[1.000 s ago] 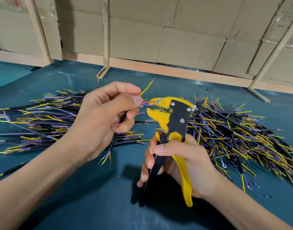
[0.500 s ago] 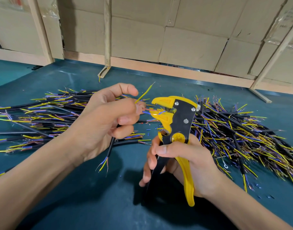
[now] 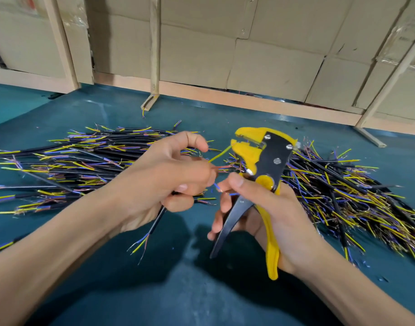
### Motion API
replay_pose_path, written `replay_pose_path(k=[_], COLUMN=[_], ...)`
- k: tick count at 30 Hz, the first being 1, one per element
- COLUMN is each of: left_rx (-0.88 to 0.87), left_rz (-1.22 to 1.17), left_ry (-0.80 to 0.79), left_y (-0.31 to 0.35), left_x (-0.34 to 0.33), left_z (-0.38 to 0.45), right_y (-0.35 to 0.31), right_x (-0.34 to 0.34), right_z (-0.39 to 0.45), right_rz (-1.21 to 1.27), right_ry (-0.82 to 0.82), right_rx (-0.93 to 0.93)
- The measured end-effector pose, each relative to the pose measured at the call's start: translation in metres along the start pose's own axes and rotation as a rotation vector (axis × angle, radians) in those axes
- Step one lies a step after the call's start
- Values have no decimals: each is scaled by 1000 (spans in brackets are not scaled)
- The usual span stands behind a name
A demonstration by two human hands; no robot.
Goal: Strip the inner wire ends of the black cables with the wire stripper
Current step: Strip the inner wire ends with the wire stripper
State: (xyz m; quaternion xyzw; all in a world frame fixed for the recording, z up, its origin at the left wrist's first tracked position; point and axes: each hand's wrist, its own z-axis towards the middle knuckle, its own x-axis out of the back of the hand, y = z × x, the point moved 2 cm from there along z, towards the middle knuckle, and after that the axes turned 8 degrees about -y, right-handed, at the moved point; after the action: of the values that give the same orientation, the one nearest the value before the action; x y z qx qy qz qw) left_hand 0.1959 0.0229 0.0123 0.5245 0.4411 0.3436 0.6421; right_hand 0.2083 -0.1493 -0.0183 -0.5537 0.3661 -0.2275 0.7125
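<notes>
Hands: left (image 3: 159, 182) gripping black cable (image 3: 155, 223), right (image 3: 270, 212) around wire stripper (image 3: 267, 165).

The wire stripper (image 3: 270, 158) has matt black metal and yellow plastic; the counter (image 3: 154, 290) is smooth teal; cardboard (image 3: 272, 55) upper right.

Honestly, nothing readable here. The wire stripper (image 3: 264, 168) has no brand or numbers I can make out on its black plate or yellow handles. The cardboard boxes (image 3: 267, 64) along the far wall have some faint printing at far right and a red smudge at far left, but it's too blurry to read. The cable jackets show no markings either.
</notes>
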Motion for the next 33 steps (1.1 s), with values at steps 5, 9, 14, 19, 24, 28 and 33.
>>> replay_pose_path(k=[5,9,14,19,24,28,33], left_rx=[79,70,109,65,-77,-152,-151], left_rz=[69,106,149,156,51,-39,-40], left_ry=[8,12,-24,16,16,42,52], left_y=[-5,-3,-6,-5,3,10,11], left_x=[-5,-4,-10,-5,-3,3,3], left_z=[2,1,-1,1,-3,-5,-5], right_y=[4,2,-1,0,0,-1,1], right_x=[0,4,8,9,7,6,3], right_z=[-2,-2,-1,-1,-1,0,-5], right_rz=[-38,-89,-122,-94,-55,-38,-47], right_ry=[-26,28,106,177,158,11,-126], right_rx=[24,112,129,135,95,-19,-25])
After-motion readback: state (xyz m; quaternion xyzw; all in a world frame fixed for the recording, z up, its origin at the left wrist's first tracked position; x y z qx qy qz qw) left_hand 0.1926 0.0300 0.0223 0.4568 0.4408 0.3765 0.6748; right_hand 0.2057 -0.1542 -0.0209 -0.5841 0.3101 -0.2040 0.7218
